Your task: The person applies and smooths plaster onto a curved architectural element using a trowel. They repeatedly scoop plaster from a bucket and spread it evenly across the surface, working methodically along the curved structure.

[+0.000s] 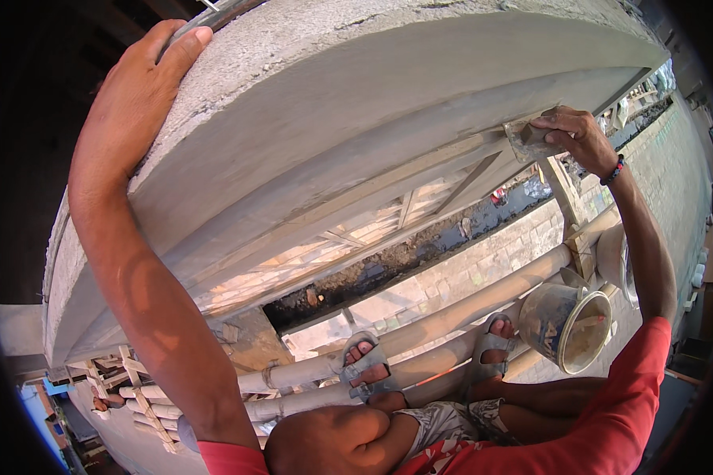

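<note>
My left hand (146, 75) reaches up at the far left and is closed round a dark bar (228, 14) along the rough top of a concrete ledge (309, 43); its fingertips are hidden behind. In my right hand (570, 136) is a small flat plastering trowel (523, 142) with a blocky grip. Its thin, mortar-smeared plate lies against the lower edge of the smooth grey plastered face (420, 91), near the right end. Below my right forearm, a mortar-stained bucket (548, 321) hangs or rests tilted beside the poles; its support is partly hidden.
My sandalled feet (364, 368) stand on thick bamboo poles (451, 317) of a scaffold. An upright timber (562, 198) crosses them at the right. Far below run a dark, wet ditch (444, 237) and a paved strip (404, 297). Lashed bamboo (146, 396) shows at lower left.
</note>
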The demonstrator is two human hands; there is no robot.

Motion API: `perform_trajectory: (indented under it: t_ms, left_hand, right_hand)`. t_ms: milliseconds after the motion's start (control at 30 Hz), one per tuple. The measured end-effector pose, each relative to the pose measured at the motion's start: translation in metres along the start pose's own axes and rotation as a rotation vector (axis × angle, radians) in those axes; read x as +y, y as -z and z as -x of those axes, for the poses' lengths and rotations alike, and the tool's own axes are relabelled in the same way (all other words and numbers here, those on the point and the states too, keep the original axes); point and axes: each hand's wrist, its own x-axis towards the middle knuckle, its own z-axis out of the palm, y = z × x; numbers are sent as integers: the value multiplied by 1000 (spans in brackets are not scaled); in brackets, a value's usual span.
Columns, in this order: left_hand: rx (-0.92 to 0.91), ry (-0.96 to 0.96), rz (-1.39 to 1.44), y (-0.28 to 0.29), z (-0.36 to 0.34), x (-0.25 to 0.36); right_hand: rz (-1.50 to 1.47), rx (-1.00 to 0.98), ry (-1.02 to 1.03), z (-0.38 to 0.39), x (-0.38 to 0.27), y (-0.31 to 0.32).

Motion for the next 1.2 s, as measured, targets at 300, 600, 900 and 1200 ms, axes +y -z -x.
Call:
perform_trajectory:
  t_ms: [300,600,900,1200]
  left_hand:
    - [-51,134,-40,0,-2,6]
    - [-54,131,-2,5,-4,8]
    - [-101,50,30,6,-6,6]
    - [-88,69,52,9,-2,15]
  right_hand:
    - [-143,76,425,-50,-96,-66]
    - [-42,36,176,-17,11,-29]
    - [-17,-7,155,10,21,32]
    - [-115,-16,324,-30,-26,-26]
